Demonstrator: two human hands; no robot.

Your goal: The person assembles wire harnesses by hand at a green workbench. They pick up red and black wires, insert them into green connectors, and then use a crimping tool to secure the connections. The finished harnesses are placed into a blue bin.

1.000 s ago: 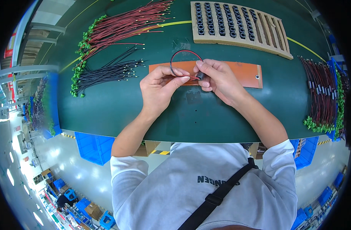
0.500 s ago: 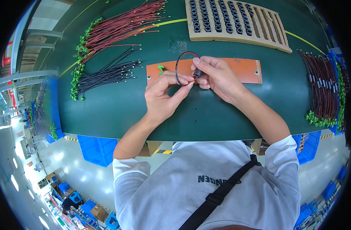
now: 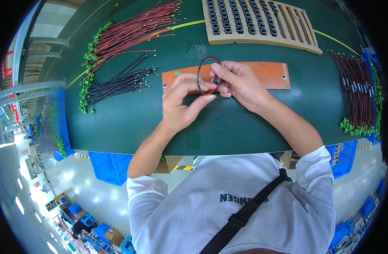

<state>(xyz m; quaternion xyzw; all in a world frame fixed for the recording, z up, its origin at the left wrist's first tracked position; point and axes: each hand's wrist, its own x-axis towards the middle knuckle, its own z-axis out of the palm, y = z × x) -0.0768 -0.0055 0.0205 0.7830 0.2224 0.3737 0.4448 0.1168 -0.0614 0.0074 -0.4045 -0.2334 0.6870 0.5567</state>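
In my right hand (image 3: 244, 84), the thumb and fingers pinch a small black ring-shaped core (image 3: 217, 80). A thin red and black wire (image 3: 198, 75) loops up from the core and curves back down toward my left hand (image 3: 179, 101). That hand's fingertips touch the wire beside the core, while its thumb stands a little apart below. A green connector (image 3: 177, 73) shows just above the left knuckles; its link to the wire is hidden. Under both hands lies an orange strip (image 3: 270, 76) on the green table (image 3: 253, 131).
Red wires (image 3: 134, 29) and black wires (image 3: 117, 86) with green connectors lie at the left. A cardboard tray (image 3: 261, 39) holds rows of black cores at the back. Bundled wires (image 3: 355, 97) with cores lie at the right. Blue bins (image 3: 111, 167) stand below the table edge.
My left thumb has parted from its fingertips, where it pinched the wire before. The wire loop has narrowed slightly and shifted right. The right hand keeps its hold on the core.
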